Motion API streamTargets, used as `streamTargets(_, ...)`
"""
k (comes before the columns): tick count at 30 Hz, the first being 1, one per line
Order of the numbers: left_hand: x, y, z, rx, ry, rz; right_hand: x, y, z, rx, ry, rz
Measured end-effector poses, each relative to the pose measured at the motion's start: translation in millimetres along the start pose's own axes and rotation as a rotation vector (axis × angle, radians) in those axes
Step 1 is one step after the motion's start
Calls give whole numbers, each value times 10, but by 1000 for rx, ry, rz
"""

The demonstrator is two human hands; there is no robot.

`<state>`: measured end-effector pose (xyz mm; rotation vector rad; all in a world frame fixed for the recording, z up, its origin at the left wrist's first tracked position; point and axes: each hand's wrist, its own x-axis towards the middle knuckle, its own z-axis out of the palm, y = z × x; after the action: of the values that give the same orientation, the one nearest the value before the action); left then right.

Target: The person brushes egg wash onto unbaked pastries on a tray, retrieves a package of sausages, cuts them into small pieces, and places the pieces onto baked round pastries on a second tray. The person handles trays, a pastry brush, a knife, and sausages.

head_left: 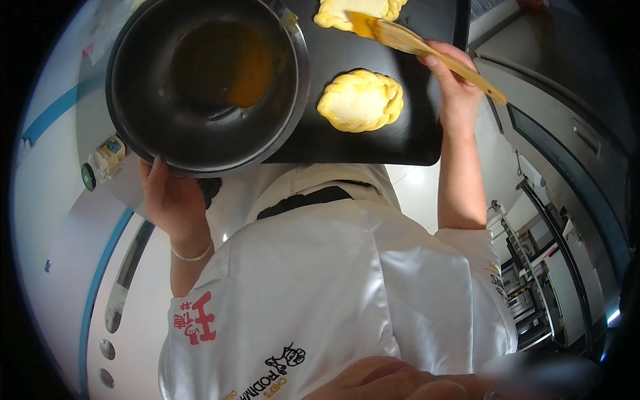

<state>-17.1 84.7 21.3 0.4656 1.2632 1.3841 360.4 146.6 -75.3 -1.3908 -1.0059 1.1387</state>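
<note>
White jacket [320, 280]; left hand [170, 200] holds bowl [147, 87], right hand [457, 93] brush [427, 50] on pastry [333, 13].

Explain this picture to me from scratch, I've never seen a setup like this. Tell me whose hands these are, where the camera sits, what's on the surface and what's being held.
There is no machine here. A person in a white coat wears a wide-angle camera on the head, looking down, so the edges bend. Both arms are that person's own. The left hand grips the edge of a dark bowl with yellow liquid inside. The right hand holds a wooden brush with a yellow-coated tip. Under them lies a black baking tray with a braided round pastry and a second pastry at the top edge, where the brush tip is.
</note>
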Motion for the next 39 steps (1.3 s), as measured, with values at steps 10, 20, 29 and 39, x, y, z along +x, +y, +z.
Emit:
streamTargets(10, -5, -43, 113, 16, -19, -10, -5, -123, -171, 82, -28, -54)
streamTargets(20, 5, -38, 2, 18, -119, -14, 262, 33, -505, 47, 92, -40)
streamTargets(29, 2, -57, 98, 33, -23, -1, 280, 95, -185, -384, 185, -548)
streamTargets(39, 5, -62, 6, -7, -60, -22, -218, -19, 8, -453, 58, -542)
